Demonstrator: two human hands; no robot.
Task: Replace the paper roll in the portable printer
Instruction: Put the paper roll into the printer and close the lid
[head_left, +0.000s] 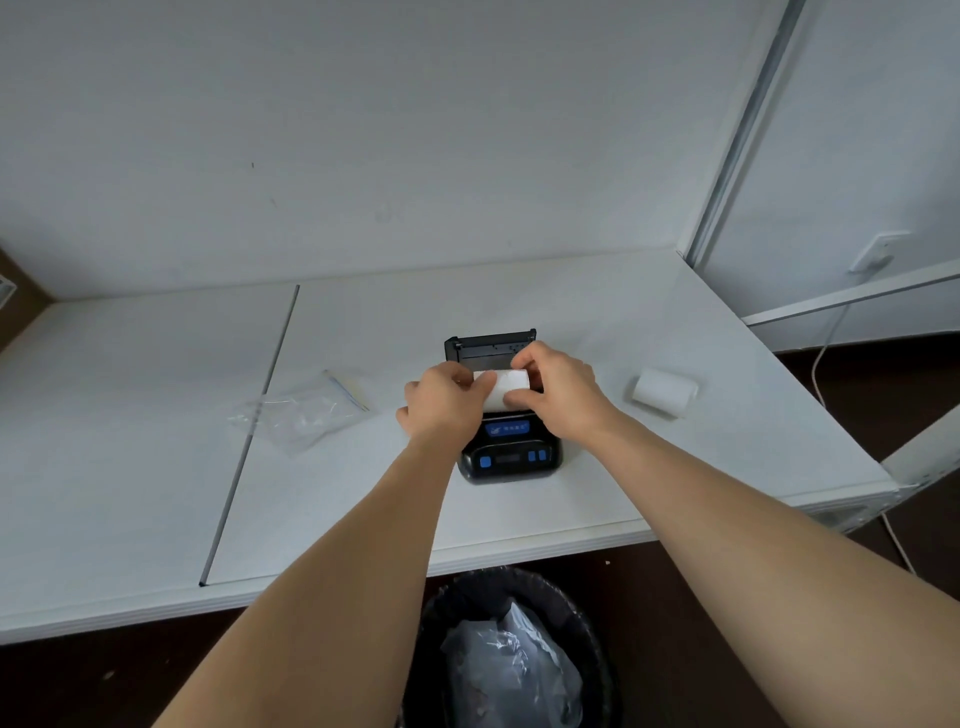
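Observation:
A black portable printer (511, 457) with blue buttons sits on the white table (597, 322), its lid (491, 345) swung open at the back. Over the open paper bay I hold a white paper roll (505, 387) with both hands. My left hand (441, 402) grips its left end, thumb across the top. My right hand (558, 389) pinches its right end between thumb and fingers. The bay under the roll is hidden by my hands. A second white paper roll (665, 391) lies on the table to the right of the printer.
An empty clear zip bag (298, 413) lies left of the printer. A black waste bin (511, 649) with plastic wrapping inside stands on the floor below the table's front edge. A white cable (826, 353) hangs off the right side. A seam (254, 426) splits the tabletop.

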